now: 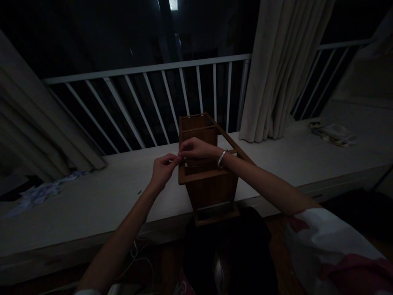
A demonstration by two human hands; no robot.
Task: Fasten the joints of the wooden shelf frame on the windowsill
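A brown wooden frame with panels, like a small shelf unit (211, 178), stands on the pale window ledge in front of me. My left hand (164, 169) is at its left edge, thumb and fingertips pinched together. Coming from the other side, my right hand (196, 148) reaches over the unit, its fingers also pinched and meeting the left fingertips at that edge. Whatever lies between the fingers is too small and dark to make out. A silver bangle (221, 159) circles my right wrist.
White railing (153, 70) runs behind the window ledge (123, 196). Curtains (270, 73) hang on both sides. A crumpled cloth (49, 190) lies at the left, a folded cloth (334, 134) at the right. A white cable (138, 258) trails below the ledge.
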